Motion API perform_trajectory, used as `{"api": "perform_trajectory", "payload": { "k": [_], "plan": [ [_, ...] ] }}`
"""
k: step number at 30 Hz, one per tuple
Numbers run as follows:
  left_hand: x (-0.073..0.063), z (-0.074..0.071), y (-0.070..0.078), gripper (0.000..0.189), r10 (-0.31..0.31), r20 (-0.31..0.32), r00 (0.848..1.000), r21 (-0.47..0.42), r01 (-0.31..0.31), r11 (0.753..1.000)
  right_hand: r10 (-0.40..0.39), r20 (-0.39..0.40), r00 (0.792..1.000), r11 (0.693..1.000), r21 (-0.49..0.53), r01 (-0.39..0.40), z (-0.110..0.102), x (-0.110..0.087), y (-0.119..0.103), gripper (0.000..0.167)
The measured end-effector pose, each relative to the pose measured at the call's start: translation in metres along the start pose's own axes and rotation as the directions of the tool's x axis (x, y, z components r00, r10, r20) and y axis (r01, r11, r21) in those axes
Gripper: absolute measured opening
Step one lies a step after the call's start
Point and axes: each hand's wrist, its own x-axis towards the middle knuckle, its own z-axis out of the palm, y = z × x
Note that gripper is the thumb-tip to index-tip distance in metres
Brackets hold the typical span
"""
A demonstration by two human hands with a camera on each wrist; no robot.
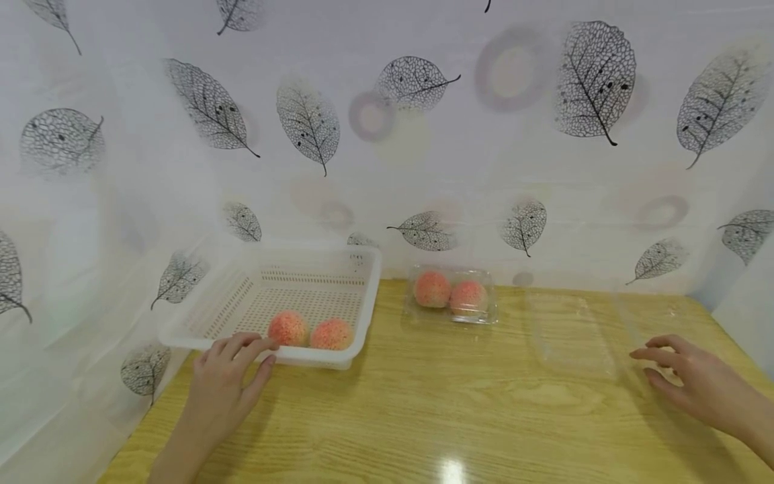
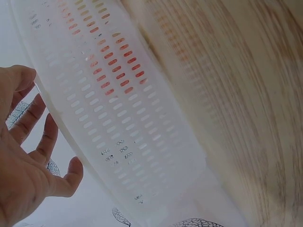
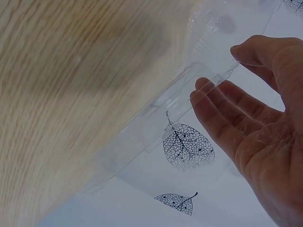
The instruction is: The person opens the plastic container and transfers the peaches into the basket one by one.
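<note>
With the left grip (image 1: 224,380), rests lightly on the near rim of a white perforated basket (image 1: 326,358) at the left, with slightly bent, parted fingers and with the thumb standing apart from them. Touches the rim only, with a visible gap between thumb and fingers in the left wrist view. With the right grip (image 1: 701,383), hangs at the right side of the tabletop (image 1: 423,417), about half open, beside the thin edge of an open clear plastic box (image 1: 571,329). Cannot tell whether touching or just beside that edge; in the right wrist view, appears along it with thumb and fingertips well parted. Inside the basket, side by side toward the near right corner: two speckled pink-and-yellow peaches (image 1: 287,328). Farther along, at the middle of the far edge: a second clear box (image 1: 491,312), with two more peaches (image 1: 432,290) inside, just beside each other. Underneath all this, shows yellowish wood grain, with a bright patch of reflected light at the near middle. Beyond the far edge and down the left side, hangs pale and faintly creased as a sheet (image 1: 423,161) printed with dark skeleton leaves and faint rings.
</note>
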Motion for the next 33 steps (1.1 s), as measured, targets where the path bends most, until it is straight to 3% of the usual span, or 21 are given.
{"api": "perform_trajectory", "payload": {
  "k": [22, 26, 30, 33],
  "plan": [
    [0.000, 0.000, -0.001, 0.027, -0.002, 0.002, 1.000, 0.001, 0.002, 1.000, 0.031, 0.023, 0.999, 0.999, -0.030, -0.031, -0.003, -0.004, 0.005, 0.044],
    [0.000, -0.001, 0.000, 0.027, -0.003, 0.005, 1.000, 0.001, 0.003, 1.000, 0.039, -0.029, 0.999, 0.999, -0.011, -0.039, -0.005, -0.005, 0.001, 0.039],
    [0.000, -0.001, 0.000, 0.028, -0.003, 0.007, 1.000, 0.002, 0.003, 1.000, 0.023, -0.139, 0.990, 1.000, 0.007, -0.023, -0.009, 0.001, -0.005, 0.034],
    [0.000, -0.001, 0.000, 0.028, -0.001, 0.009, 1.000, 0.004, 0.001, 1.000, 0.053, -0.161, 0.985, 0.998, 0.036, -0.047, -0.015, 0.009, -0.015, 0.032]
  ]
}}
